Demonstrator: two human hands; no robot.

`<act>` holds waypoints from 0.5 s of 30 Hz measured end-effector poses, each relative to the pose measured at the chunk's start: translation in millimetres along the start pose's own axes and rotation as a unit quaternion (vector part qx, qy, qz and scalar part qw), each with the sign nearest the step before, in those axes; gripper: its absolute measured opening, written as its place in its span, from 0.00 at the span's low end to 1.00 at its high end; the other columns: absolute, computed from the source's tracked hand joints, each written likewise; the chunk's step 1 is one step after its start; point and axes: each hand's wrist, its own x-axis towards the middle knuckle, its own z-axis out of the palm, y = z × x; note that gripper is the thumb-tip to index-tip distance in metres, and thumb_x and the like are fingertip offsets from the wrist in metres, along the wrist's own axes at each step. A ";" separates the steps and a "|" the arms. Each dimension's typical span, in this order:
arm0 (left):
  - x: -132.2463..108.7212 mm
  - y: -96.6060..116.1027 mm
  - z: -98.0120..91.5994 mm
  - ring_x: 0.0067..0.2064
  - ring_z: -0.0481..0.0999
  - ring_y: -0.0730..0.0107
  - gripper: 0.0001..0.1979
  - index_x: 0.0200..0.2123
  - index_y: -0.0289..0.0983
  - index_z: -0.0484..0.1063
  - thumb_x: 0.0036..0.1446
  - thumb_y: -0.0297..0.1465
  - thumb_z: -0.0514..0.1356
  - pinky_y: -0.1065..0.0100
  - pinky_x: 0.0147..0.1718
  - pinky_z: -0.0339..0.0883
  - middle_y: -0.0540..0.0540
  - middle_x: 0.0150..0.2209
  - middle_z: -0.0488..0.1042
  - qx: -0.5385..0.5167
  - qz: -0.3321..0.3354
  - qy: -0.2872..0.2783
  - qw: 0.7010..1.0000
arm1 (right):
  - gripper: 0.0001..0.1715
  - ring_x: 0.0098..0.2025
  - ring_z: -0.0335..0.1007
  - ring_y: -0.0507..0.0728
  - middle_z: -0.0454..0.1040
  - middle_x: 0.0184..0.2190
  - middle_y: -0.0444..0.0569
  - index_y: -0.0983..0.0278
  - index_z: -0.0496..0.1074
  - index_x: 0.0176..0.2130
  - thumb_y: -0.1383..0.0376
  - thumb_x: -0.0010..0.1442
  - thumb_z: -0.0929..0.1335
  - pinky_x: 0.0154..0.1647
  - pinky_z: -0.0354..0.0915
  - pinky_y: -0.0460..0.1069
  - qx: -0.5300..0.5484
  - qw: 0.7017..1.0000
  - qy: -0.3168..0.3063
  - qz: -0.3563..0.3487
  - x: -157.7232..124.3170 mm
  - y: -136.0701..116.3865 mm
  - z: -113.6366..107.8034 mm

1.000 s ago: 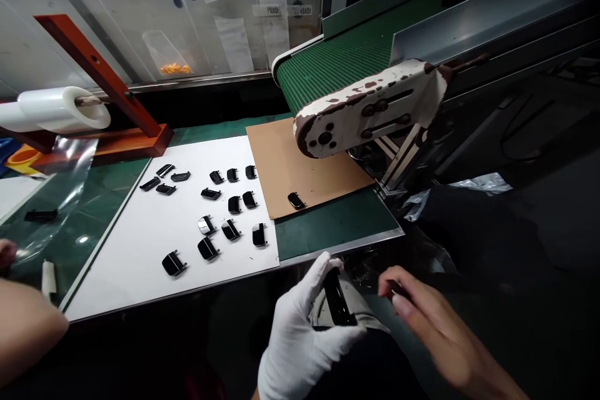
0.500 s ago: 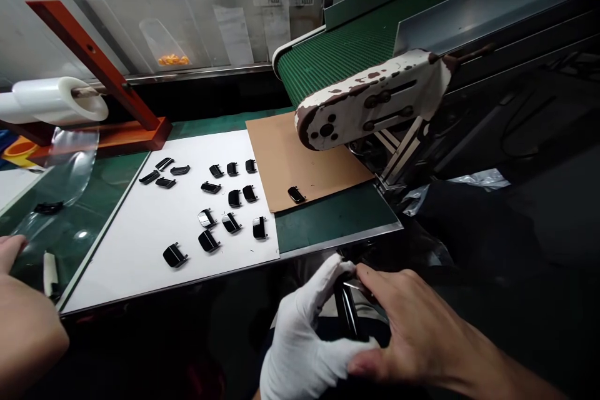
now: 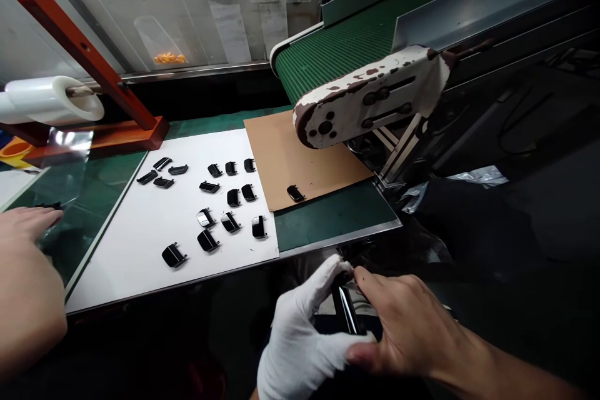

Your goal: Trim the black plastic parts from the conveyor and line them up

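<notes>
My left hand, in a white glove, holds a glossy black plastic part upright between thumb and fingers, just off the table's front edge. My bare right hand closes on the same part from the other side, its fingertips at the top end and its thumb near the bottom. A thin greyish edge shows by the right fingertips; I cannot make out what it is. Several similar black parts lie spread over a white sheet. One more black part rests on the brown cardboard.
A green conveyor belt with a chipped white end plate overhangs the cardboard. At the left, a co-worker's hand reaches over clear film. A film roll hangs on a red stand. The table's metal edge runs before me.
The co-worker's hand has moved farther onto the table, over the film and the dark part there. My hands keep the same hold, and the view has shifted slightly.
</notes>
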 end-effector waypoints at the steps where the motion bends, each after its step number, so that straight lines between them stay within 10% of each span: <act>1: 0.0 -0.5 0.0 0.55 0.73 0.56 0.37 0.56 0.46 0.68 0.41 0.37 0.73 0.65 0.58 0.63 0.48 0.54 0.74 0.002 -0.001 0.002 1.000 | 0.57 0.23 0.74 0.67 0.75 0.23 0.55 0.70 0.70 0.35 0.29 0.49 0.42 0.20 0.57 0.54 -0.008 1.000 0.009 -0.003 -0.1 0.5 1.3; 15: -1.8 -8.3 3.9 0.53 0.74 0.55 0.36 0.56 0.43 0.69 0.41 0.25 0.73 0.62 0.57 0.65 0.47 0.53 0.74 0.011 -0.024 0.033 0.999 | 0.54 0.21 0.74 0.63 0.73 0.21 0.52 0.69 0.70 0.31 0.33 0.54 0.41 0.18 0.55 0.53 -0.042 0.997 0.043 -0.045 -0.1 7.2 11.9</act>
